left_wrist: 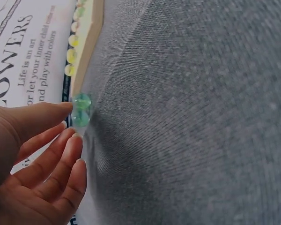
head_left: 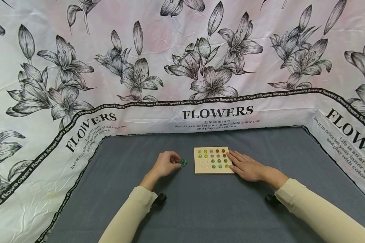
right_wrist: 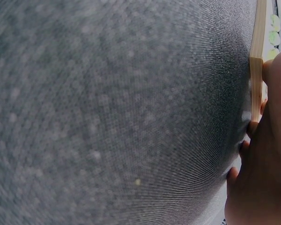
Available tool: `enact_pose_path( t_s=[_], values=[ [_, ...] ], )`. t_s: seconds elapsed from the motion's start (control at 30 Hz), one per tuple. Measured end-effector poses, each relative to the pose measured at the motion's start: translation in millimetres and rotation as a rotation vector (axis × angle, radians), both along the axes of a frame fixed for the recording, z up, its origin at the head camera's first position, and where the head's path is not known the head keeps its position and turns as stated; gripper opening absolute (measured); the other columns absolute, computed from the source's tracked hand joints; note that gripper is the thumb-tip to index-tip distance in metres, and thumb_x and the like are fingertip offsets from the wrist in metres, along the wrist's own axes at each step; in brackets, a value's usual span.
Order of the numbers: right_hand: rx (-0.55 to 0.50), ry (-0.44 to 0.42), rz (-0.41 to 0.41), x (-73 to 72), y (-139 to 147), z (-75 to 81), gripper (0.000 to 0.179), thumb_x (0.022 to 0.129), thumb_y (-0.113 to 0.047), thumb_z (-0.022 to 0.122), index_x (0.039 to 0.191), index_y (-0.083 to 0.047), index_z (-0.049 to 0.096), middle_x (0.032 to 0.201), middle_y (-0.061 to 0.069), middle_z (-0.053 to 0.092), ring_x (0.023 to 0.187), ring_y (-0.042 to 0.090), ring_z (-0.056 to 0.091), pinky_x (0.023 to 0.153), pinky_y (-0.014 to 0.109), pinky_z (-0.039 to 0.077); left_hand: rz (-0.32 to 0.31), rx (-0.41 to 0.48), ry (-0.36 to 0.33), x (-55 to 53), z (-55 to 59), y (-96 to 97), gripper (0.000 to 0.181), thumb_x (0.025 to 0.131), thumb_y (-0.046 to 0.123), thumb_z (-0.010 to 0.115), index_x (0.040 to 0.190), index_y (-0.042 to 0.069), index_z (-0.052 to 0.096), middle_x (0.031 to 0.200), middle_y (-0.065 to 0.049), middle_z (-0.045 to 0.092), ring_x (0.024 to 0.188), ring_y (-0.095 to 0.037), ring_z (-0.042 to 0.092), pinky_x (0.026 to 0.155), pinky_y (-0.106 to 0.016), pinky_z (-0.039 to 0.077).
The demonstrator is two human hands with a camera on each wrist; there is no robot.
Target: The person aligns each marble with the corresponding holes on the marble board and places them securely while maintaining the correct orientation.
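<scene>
A pale wooden board [head_left: 201, 171] with rows of round hollows lies flat on the grey cloth. Yellow, pale, brown and green glass marbles [head_left: 220, 166] sit in many of them; several hollows at its lower left hold nothing. Left of the board, a small cluster of green glass marbles [head_left: 184, 162] rests on the cloth. My left hand [head_left: 165, 164] is right beside this cluster, thumb and fingers apart. In the left wrist view the thumb tip is close to two green marbles [left_wrist: 81, 110]; contact is unclear. My right hand [head_left: 250, 167] rests on the board's right edge, fingers extended.
Grey cloth [head_left: 213, 209] covers the table surface around the board. A white printed border with flowers and lettering [head_left: 218, 112] rises behind it and at both sides. Dark wrist cameras [head_left: 160, 199] are worn below each sleeve.
</scene>
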State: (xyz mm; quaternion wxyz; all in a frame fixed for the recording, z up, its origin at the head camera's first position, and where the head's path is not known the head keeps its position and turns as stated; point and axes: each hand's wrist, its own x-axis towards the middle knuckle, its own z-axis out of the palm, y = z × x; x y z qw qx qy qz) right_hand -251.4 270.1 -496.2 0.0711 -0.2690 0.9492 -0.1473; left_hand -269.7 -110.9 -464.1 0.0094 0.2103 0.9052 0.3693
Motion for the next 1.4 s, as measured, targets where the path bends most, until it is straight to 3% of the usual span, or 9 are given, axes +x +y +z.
enact_pose_path(
  t_s=[0.5, 0.7, 1.2, 1.4],
  values=[
    [-0.036, 0.037, 0.035, 1.9, 0.2, -0.4, 0.067, 0.111, -0.047, 0.033, 0.163, -0.004, 0.023, 0.167, 0.022, 0.019, 0.153, 0.045, 0.019, 0.118, 0.064, 0.020, 0.022, -0.049, -0.003, -7.2, -5.6, 5.4, 0.011, 0.087, 0.005, 0.081, 0.097, 0.003, 0.076, 0.090, -0.006, 0.071, 0.078, -0.016, 0.065, 0.070, -0.033, 0.054],
    [-0.015, 0.022, 0.010, 0.7, 0.0, -1.1, 0.065, 0.112, -0.042, 0.037, 0.163, -0.004, 0.022, 0.169, 0.019, 0.018, 0.154, 0.042, 0.017, 0.120, 0.062, 0.019, 0.025, -0.059, -0.015, -9.6, -6.4, 7.0, 0.010, 0.087, 0.005, 0.081, 0.095, 0.004, 0.076, 0.087, -0.004, 0.070, 0.077, -0.014, 0.064, 0.070, -0.031, 0.054],
    [-0.004, -0.009, -0.005, 1.4, 0.4, -0.9, 0.064, 0.112, -0.040, 0.038, 0.163, -0.006, 0.020, 0.169, 0.017, 0.016, 0.155, 0.040, 0.015, 0.121, 0.061, 0.018, 0.012, -0.041, -0.005, -11.0, -10.9, 1.0, 0.008, 0.087, 0.008, 0.082, 0.092, 0.006, 0.077, 0.082, 0.000, 0.070, 0.073, -0.010, 0.062, 0.068, -0.030, 0.053],
    [0.007, -0.007, -0.004, 0.2, 0.5, -0.1, 0.066, 0.112, -0.043, 0.036, 0.164, -0.006, 0.019, 0.170, 0.017, 0.015, 0.155, 0.040, 0.015, 0.121, 0.061, 0.017, 0.024, -0.004, -0.002, -8.3, -5.8, -2.9, 0.008, 0.088, 0.010, 0.082, 0.093, 0.006, 0.077, 0.084, -0.001, 0.071, 0.075, -0.013, 0.064, 0.069, -0.032, 0.054]
  ],
)
